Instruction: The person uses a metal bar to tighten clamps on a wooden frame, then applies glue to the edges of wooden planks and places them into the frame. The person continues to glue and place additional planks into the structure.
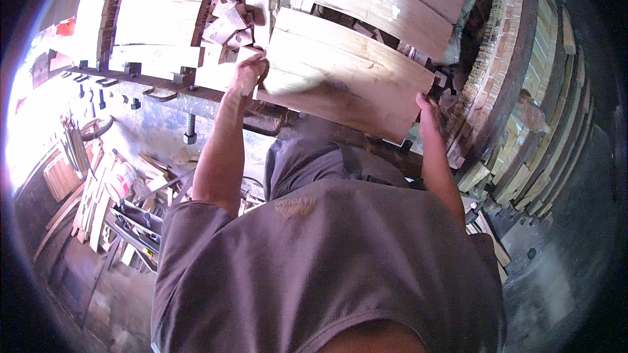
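A wide pale wooden board (340,72) lies across in front of me, its right end tilted toward me. My left hand (248,72) is closed on the left end, fingers curled at the edge. At the opposite end, my right hand (428,116) grips the board with the thumb showing along the edge; its other fingers are mostly hidden. A shadow falls over the board's near middle. Just beyond it, more pale boards (379,3) lie side by side, with a dark gap between.
Loose wood offcuts (229,23) are heaped left of the board. A dark metal rail (157,84) with bolts runs along the near edge. Stacked timber (504,59) stands at right. Scrap strips (91,202) and a dark tray (134,225) sit at lower left.
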